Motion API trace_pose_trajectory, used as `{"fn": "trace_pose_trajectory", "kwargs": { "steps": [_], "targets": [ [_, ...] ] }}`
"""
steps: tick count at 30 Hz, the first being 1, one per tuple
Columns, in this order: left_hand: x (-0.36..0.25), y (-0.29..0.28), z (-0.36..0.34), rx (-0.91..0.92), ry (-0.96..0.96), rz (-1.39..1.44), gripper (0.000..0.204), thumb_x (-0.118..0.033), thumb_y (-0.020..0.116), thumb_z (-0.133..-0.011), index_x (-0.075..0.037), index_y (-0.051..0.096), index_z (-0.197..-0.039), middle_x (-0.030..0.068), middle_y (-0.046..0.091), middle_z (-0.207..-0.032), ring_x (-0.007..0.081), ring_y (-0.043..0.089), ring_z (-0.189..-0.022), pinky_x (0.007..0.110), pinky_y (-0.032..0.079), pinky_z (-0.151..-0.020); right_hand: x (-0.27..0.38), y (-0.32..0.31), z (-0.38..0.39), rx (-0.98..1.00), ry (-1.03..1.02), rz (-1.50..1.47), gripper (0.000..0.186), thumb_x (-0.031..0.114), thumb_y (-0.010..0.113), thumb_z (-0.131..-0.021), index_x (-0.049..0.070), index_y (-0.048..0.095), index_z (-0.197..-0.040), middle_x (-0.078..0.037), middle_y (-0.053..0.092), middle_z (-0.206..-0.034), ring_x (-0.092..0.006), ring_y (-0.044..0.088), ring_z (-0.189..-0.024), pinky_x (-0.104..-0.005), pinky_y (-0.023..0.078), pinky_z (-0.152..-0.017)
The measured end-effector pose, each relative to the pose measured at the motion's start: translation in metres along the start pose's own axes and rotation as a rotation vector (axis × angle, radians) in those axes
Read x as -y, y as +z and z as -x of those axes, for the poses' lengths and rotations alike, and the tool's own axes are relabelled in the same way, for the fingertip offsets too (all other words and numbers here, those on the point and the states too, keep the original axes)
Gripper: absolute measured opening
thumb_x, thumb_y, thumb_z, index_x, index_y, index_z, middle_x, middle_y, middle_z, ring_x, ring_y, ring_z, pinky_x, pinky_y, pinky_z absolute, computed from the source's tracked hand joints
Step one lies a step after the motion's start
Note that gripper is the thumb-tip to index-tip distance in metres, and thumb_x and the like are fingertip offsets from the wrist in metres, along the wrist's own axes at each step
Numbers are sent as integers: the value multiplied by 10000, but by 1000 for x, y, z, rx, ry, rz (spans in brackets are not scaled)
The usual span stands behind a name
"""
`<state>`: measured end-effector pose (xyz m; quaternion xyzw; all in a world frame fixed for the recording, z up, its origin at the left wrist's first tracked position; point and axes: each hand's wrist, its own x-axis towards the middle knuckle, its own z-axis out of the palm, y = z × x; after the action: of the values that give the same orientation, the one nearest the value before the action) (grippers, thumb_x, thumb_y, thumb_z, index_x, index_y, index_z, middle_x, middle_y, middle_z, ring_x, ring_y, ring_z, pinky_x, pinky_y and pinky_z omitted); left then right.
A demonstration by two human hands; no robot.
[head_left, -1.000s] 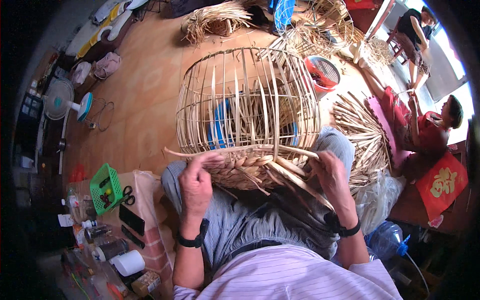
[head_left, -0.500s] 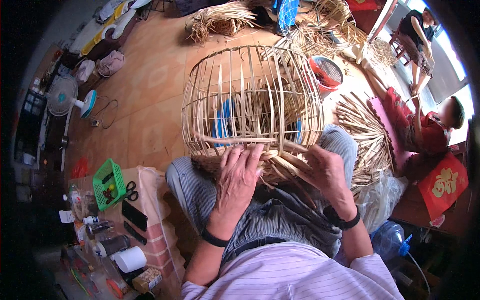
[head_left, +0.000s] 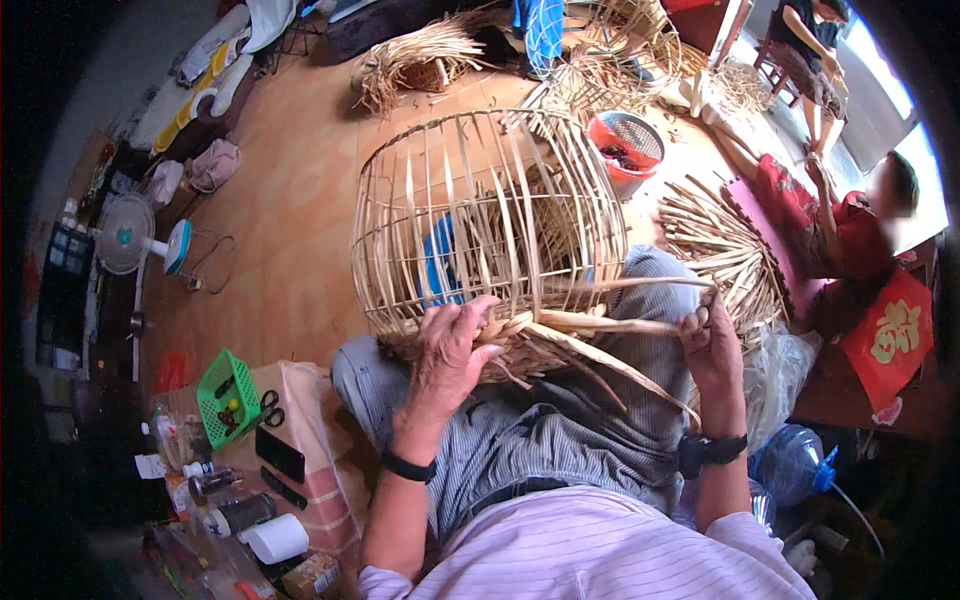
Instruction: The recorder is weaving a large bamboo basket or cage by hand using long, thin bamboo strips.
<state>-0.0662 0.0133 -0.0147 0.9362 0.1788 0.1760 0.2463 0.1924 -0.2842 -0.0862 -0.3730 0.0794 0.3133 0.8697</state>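
– At twelve o'clock from the lap [head_left: 590, 430], how much of the wicker frame [head_left: 512, 200] is done?

– It looks partway to me. The frame's slim bars and hoops stand right before you, and only the end nearest you carries a dense woven band [head_left: 535, 362]. A thick plaited edge [head_left: 515, 325] runs along that band.

– And what is left?

– From the plait out to the far hoop at twelve o'clock, the bars are bare; whether they are meant to be filled, I cannot tell. The plait looks unfinished: a tail strand [head_left: 606, 359] sticks out of it toward four o'clock, its tip free.

– How do the fingers stand?

– Your right hand [head_left: 712, 340], at four o'clock of the frame, has its fingers closed on long strands [head_left: 630, 325] stretched out beside the plait. Your left hand [head_left: 443, 348], at seven o'clock, lies against the plait with thumb and forefinger apart; whether it grips anything, I cannot tell.

– Any material near?

– A fanned heap of dry strips [head_left: 715, 245] lies at three o'clock of the frame. At eight o'clock you have scissors [head_left: 271, 408] on the bench [head_left: 312, 405], with neither hand on them.
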Motion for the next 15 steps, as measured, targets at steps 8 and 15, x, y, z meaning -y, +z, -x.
{"fn": "trace_pose_trajectory", "kwargs": {
  "steps": [8,15],
  "targets": [
    [-34,-11,-16,-143,153,-59,395,90,669,-878,-48,710,-1246,146,744,-1110,355,702,-1039,484,553,-943,23,-30,14,-94,-49,154,219,239,609,-1133,40,685,-1185,-96,777,-1076,-243,753,-1069,-435,624,-1022],
    [-39,21,-31,73,86,66,449,126,557,-932,-16,656,-1346,228,736,-1161,422,714,-1102,478,582,-960,33,-91,6,-101,37,414,352,389,573,-1145,70,686,-1050,-103,780,-989,-172,749,-846,-323,605,-684]
  ]
}}
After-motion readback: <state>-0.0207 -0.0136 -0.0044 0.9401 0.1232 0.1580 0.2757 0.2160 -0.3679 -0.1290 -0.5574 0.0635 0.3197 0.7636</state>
